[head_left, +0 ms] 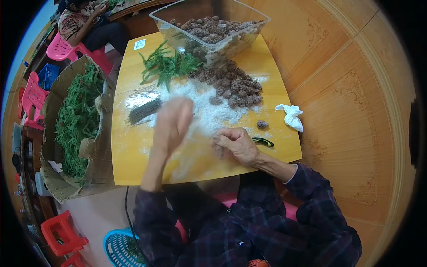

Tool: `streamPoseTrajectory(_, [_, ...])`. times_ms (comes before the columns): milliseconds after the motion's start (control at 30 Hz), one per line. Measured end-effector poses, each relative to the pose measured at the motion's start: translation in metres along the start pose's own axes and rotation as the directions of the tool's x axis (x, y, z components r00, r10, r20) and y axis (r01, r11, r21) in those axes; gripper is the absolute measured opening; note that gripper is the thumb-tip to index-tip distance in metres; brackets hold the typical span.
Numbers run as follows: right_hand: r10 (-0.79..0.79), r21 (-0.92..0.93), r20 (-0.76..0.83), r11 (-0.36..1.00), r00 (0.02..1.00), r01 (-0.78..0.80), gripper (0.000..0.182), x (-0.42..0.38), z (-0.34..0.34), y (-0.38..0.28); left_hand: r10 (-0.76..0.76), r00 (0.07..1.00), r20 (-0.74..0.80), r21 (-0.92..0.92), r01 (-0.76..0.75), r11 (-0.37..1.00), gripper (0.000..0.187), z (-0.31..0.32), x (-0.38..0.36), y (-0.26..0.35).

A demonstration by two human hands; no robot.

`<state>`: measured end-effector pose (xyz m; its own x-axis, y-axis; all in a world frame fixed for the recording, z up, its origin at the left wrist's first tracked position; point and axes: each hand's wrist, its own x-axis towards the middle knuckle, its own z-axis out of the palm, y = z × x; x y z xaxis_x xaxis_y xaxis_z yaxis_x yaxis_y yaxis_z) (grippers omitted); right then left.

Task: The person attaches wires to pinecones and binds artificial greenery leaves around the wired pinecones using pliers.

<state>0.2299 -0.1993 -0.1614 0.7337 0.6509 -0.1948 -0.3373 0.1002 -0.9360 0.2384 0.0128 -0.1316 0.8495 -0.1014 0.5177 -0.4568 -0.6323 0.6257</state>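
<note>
Over the yellow table (126, 167), my left hand (175, 122) is raised and smeared by motion, near a bundle of thin dark wires (146, 110) and white powder (222, 113). To its right my right hand (238, 144) is closed, fingertips pinched over a blurred thing I cannot make out. A pile of brown pine cones (235, 84) lies behind the powder, and a single cone (262, 124) sits apart. Green sprigs (167, 66) lie at the back left. Partly behind my right hand is a tool with a black and yellow handle (263, 141).
A clear bin (262, 29) of pine cones stands at the table's back. White crumpled tissue (291, 118) lies at the right edge. Left are a cardboard box (100, 164) of greenery, a red stool (64, 233) and a blue basket (116, 249). A person (80, 22) sits back left.
</note>
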Motion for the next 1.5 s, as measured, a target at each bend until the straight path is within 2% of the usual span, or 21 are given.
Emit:
streamPoseTrajectory(33, [-0.018, -0.006, -0.003, 1.000, 1.000, 0.018, 0.029, 0.000, 0.000, 0.001, -0.256, 0.966, -0.038, 0.018, 0.257, 0.966, 0.018, 0.001, 0.020, -0.006])
streamPoseTrajectory(100, [-0.077, -0.006, 0.016, 0.997, 0.997, 0.078, 0.027, -0.001, -0.002, 0.002, -0.027, 0.973, -0.231, 0.325, 0.103, 0.940, 0.026, 0.016, 0.047, -0.047])
streamPoseTrajectory(200, [-0.182, 0.025, 0.077, 0.983, 0.980, 0.181, 0.020, -0.003, -0.003, 0.007, -0.104, 0.969, -0.225, 0.422, 0.193, 0.886, 0.035, 0.031, 0.071, -0.076])
streamPoseTrajectory(233, [-0.213, 0.034, 0.091, 0.977, 0.973, 0.211, 0.018, -0.003, -0.002, 0.009, -0.059, 0.975, -0.215, 0.488, 0.160, 0.858, 0.031, 0.032, 0.077, -0.085])
streamPoseTrajectory(333, [-0.281, 0.035, 0.122, 0.960, 0.952, 0.279, 0.013, -0.003, -0.004, 0.017, -0.029, 0.986, -0.167, 0.376, 0.090, 0.922, 0.022, 0.027, 0.088, -0.105])
streamPoseTrajectory(367, [-0.292, 0.043, 0.123, 0.956, 0.948, 0.289, 0.013, -0.003, -0.002, 0.019, -0.013, 0.987, -0.158, 0.344, 0.068, 0.936, 0.012, 0.024, 0.091, -0.107])
streamPoseTrajectory(400, [-0.303, 0.050, 0.126, 0.953, 0.945, 0.299, 0.013, -0.004, -0.001, 0.020, -0.132, 0.977, -0.167, 0.121, 0.153, 0.981, 0.011, 0.021, 0.091, -0.109])
streamPoseTrajectory(467, [-0.298, 0.063, 0.128, 0.954, 0.946, 0.292, 0.013, -0.004, 0.000, 0.019, -0.352, 0.929, -0.110, -0.328, 0.301, 0.896, 0.012, 0.012, 0.094, -0.106])
streamPoseTrajectory(500, [-0.295, 0.069, 0.127, 0.955, 0.947, 0.289, 0.014, -0.005, 0.000, 0.019, -0.342, 0.925, -0.167, -0.476, 0.228, 0.849, 0.011, 0.006, 0.093, -0.101])
streamPoseTrajectory(600, [-0.254, 0.091, 0.091, 0.965, 0.963, 0.246, 0.015, -0.008, 0.003, 0.019, -0.595, 0.793, -0.130, -0.929, 0.112, 0.352, 0.011, -0.003, 0.076, -0.072])
streamPoseTrajectory(700, [-0.184, 0.144, 0.087, 0.975, 0.979, 0.171, 0.017, -0.010, 0.002, 0.018, -0.559, 0.829, -0.022, -0.933, 0.185, 0.310, 0.013, -0.003, 0.038, -0.076])
streamPoseTrajectory(933, [-0.183, 0.204, -0.047, 0.961, 0.982, 0.189, 0.021, -0.009, 0.008, 0.014, -0.456, 0.878, 0.144, -0.928, 0.280, 0.247, 0.014, -0.008, -0.047, -0.035])
streamPoseTrajectory(967, [-0.160, 0.210, -0.032, 0.964, 0.987, 0.164, 0.022, -0.009, 0.007, 0.012, -0.473, 0.868, 0.152, -0.934, 0.282, 0.218, 0.015, -0.009, -0.054, -0.026])
streamPoseTrajectory(1067, [-0.089, 0.229, 0.005, 0.970, 0.996, 0.086, 0.022, -0.008, 0.007, 0.008, -0.503, 0.809, 0.305, -0.874, 0.447, 0.191, 0.015, -0.015, -0.076, -0.016])
streamPoseTrajectory(1100, [-0.149, 0.166, 0.016, 0.975, 0.989, 0.145, 0.022, -0.005, 0.004, 0.017, -0.507, 0.802, 0.315, -0.864, 0.463, 0.196, 0.014, -0.014, -0.080, -0.011])
streamPoseTrajectory(1200, [0.020, 0.171, 0.111, 0.984, 0.994, -0.039, 0.024, -0.010, 0.004, 0.021, -0.517, 0.783, 0.345, -0.784, 0.544, 0.300, 0.014, -0.016, -0.084, 0.004])
streamPoseTrajectory(1300, [0.057, 0.189, 0.146, 0.978, 0.988, -0.084, 0.025, -0.013, 0.012, 0.020, -0.579, 0.750, 0.319, -0.741, 0.578, 0.341, 0.015, -0.007, -0.092, 0.007])
streamPoseTrajectory(1333, [0.003, 0.241, 0.115, 0.970, 0.993, -0.031, 0.024, -0.013, 0.017, 0.021, -0.586, 0.750, 0.306, -0.738, 0.576, 0.351, 0.016, -0.004, -0.094, 0.009])
streamPoseTrajectory(1400, [-0.102, 0.336, 0.045, 0.938, 0.994, 0.081, 0.023, -0.013, 0.026, 0.023, -0.582, 0.761, 0.287, -0.808, 0.518, 0.280, 0.018, 0.000, -0.096, 0.015])
streamPoseTrajectory(1433, [-0.100, 0.381, 0.065, 0.922, 0.993, 0.068, 0.023, -0.013, 0.025, 0.022, -0.581, 0.766, 0.275, -0.839, 0.486, 0.243, 0.018, 0.001, -0.096, 0.019])
streamPoseTrajectory(1500, [-0.099, 0.469, 0.105, 0.883, 0.990, 0.039, 0.023, -0.013, 0.020, 0.019, -0.603, 0.790, 0.113, -0.764, 0.457, 0.456, 0.020, 0.000, -0.096, 0.033])
